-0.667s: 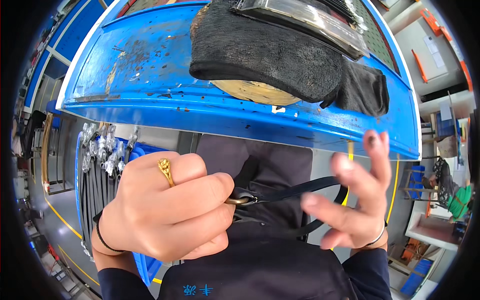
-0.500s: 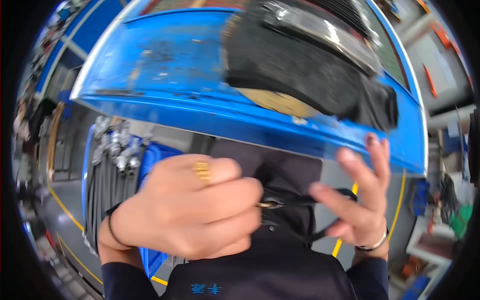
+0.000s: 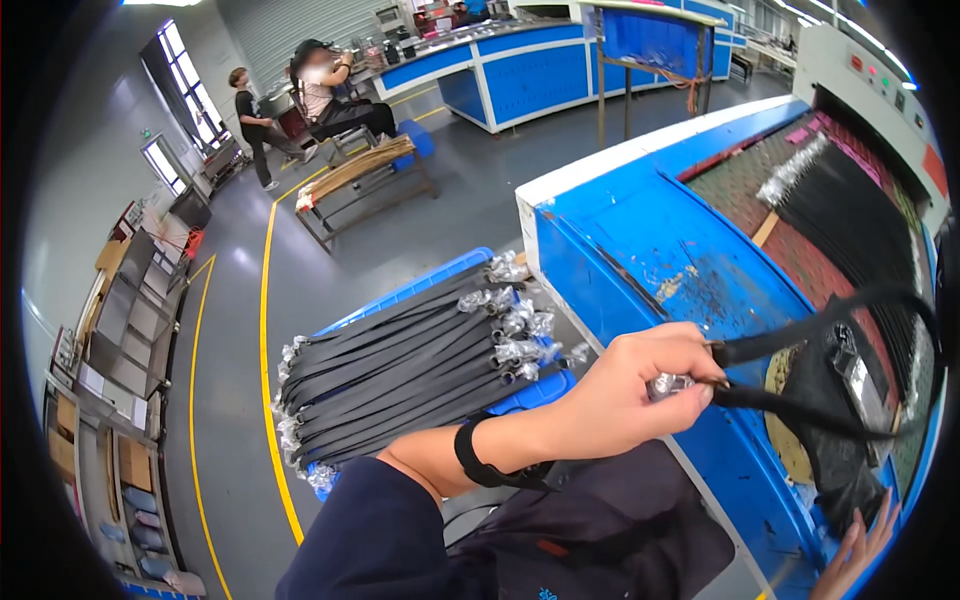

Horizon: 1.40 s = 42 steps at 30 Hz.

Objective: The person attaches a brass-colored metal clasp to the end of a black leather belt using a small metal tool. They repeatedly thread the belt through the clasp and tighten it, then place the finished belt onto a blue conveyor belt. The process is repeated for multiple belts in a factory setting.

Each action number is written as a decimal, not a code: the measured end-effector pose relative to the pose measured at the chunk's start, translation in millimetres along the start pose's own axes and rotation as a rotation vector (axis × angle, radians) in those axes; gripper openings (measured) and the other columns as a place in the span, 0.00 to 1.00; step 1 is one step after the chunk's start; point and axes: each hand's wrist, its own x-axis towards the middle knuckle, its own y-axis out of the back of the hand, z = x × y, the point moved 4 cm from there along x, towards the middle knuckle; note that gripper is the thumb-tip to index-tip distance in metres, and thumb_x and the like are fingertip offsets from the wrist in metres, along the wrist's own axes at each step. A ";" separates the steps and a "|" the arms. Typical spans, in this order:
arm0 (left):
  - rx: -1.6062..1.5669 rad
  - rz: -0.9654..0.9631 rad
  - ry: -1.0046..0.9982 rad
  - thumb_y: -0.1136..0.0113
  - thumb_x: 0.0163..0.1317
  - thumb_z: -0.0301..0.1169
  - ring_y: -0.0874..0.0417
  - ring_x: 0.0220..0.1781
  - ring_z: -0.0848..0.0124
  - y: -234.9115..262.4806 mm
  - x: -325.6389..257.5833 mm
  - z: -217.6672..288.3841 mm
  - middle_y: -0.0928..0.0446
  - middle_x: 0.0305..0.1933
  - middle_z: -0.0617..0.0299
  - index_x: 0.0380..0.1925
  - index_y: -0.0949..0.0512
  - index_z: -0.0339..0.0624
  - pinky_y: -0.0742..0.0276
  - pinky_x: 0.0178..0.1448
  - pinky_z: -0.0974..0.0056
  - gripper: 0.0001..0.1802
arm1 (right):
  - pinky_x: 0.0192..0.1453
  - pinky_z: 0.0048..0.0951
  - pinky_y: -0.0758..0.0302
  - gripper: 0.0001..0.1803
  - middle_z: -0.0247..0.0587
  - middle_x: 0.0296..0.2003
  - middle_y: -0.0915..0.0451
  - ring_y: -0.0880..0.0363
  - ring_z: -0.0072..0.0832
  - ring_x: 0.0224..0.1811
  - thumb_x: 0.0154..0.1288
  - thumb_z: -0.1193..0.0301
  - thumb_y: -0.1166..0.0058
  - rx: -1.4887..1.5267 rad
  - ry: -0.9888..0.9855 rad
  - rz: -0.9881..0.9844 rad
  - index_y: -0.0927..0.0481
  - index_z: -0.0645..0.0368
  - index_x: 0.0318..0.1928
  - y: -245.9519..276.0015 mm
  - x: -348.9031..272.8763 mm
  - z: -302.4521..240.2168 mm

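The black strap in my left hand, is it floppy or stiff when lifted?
The black strap probably bends easily but springs a little: it arcs out in a wide loop beyond your left hand. It looks light, since only that hand seems to support it.

A dark navy cloth sleeve [image 3: 370,535], a black wristband [image 3: 472,457] behind the left hand [image 3: 640,392] — and a dark purplish-grey cloth apron [image 3: 630,515] bearing one small blue mark [image 3: 547,594], one orange-red patch [image 3: 552,548].

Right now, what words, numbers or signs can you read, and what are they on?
No readable text.
Dark apron: a blue mark, cut off by the picture's lower edge.
White machine panel: any markings are too small to read.
Farther off: too small or blurred.
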 end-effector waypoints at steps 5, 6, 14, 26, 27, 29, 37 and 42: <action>-0.295 0.171 0.123 0.47 0.56 0.26 0.31 0.27 0.78 5.6 3.9 -12.0 0.31 0.29 0.64 0.36 0.26 0.32 0.36 0.33 0.72 0.09 | 0.64 0.45 0.51 0.11 0.46 0.55 0.33 0.47 0.48 0.63 0.63 0.69 0.57 -0.021 -0.143 0.005 0.24 0.63 0.33 0.8 -7.3 12.0; -0.385 0.192 0.137 0.46 0.56 0.27 0.31 0.24 0.78 3.8 5.2 -16.1 0.30 0.27 0.62 0.39 0.28 0.33 0.34 0.30 0.74 0.12 | 0.66 0.43 0.54 0.12 0.47 0.58 0.36 0.51 0.47 0.66 0.64 0.70 0.60 0.009 -0.216 0.021 0.27 0.66 0.32 1.9 -13.1 17.9; -0.680 0.393 0.110 0.48 0.58 0.29 0.33 0.21 0.79 1.5 16.9 -34.7 0.27 0.33 0.56 0.34 0.31 0.36 0.39 0.22 0.74 0.08 | 0.67 0.46 0.58 0.15 0.46 0.55 0.34 0.47 0.46 0.64 0.53 0.75 0.50 0.090 -0.300 -0.006 0.26 0.64 0.43 13.1 27.5 -5.2; -0.480 0.554 0.082 0.46 0.56 0.33 0.37 0.21 0.81 3.8 13.4 -39.2 0.34 0.25 0.64 0.28 0.32 0.38 0.42 0.22 0.76 0.09 | 0.53 0.32 0.35 0.29 0.46 0.41 0.27 0.30 0.37 0.49 0.49 0.69 0.39 0.584 -0.352 -0.154 0.33 0.65 0.50 -8.0 67.8 8.1; -0.468 0.546 0.074 0.46 0.56 0.33 0.37 0.21 0.81 4.7 13.6 -38.7 0.35 0.24 0.65 0.29 0.32 0.38 0.43 0.23 0.76 0.10 | 0.51 0.29 0.32 0.27 0.44 0.40 0.27 0.28 0.32 0.46 0.48 0.70 0.38 0.562 -0.325 -0.129 0.34 0.64 0.49 -7.0 67.1 8.7; -0.446 0.531 0.056 0.46 0.56 0.33 0.38 0.21 0.82 5.9 13.8 -39.8 0.35 0.22 0.67 0.29 0.32 0.38 0.44 0.23 0.75 0.10 | 0.49 0.26 0.31 0.28 0.44 0.40 0.27 0.27 0.30 0.44 0.49 0.71 0.39 1.007 -0.469 -0.023 0.36 0.62 0.49 -6.9 61.8 5.9; -0.171 0.460 -0.020 0.45 0.53 0.30 0.38 0.25 0.80 3.1 8.8 -27.1 0.36 0.27 0.65 0.30 0.30 0.36 0.43 0.28 0.75 0.09 | 0.45 0.37 0.22 0.21 0.60 0.51 0.33 0.27 0.42 0.50 0.61 0.63 0.58 1.750 -0.556 0.590 0.35 0.63 0.50 10.1 20.5 21.8; 0.206 0.129 -0.200 0.43 0.43 0.25 0.33 0.30 0.73 -37.3 28.1 9.7 0.29 0.27 0.59 0.24 0.24 0.36 0.38 0.35 0.71 0.06 | 0.61 0.49 0.39 0.28 0.52 0.56 0.38 0.42 0.42 0.61 0.63 0.62 0.61 1.964 -0.350 1.002 0.43 0.68 0.58 54.5 -29.8 31.5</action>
